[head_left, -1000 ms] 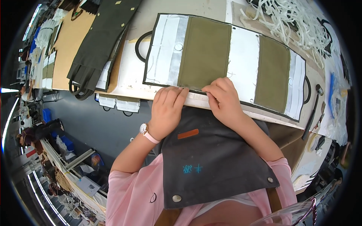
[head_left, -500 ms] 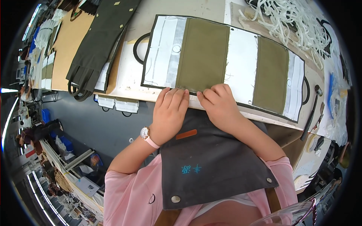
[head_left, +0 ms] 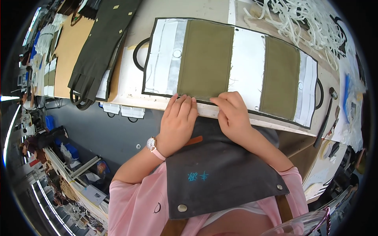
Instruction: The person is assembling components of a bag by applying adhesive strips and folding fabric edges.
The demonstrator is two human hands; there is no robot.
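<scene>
A flat fabric bag panel (head_left: 248, 59), white with two olive-green bands, dark edging and a black loop handle at each end, lies across the worktable. My left hand (head_left: 179, 114) is at its near edge, fingers bent over the dark edging below the wider green band; the thumb is hidden. Just to the right, my right hand (head_left: 235, 114) pinches the same edging between thumb and forefinger, its other fingers curled. Small round snaps and loose threads show on the panel's white parts.
Dark green bag pieces with handles (head_left: 92, 59) hang over the table's left part. White cord (head_left: 303, 23) lies tangled at the back right. A hammer (head_left: 327, 114) rests right of the panel, near clear plastic bags (head_left: 352, 118). A grey floor (head_left: 122, 135) shows at left.
The panel has shifted slightly left, its left end a little nearer me. My right hand has moved slightly right along the edging, and its fingers are more curled. The left hand has hardly moved.
</scene>
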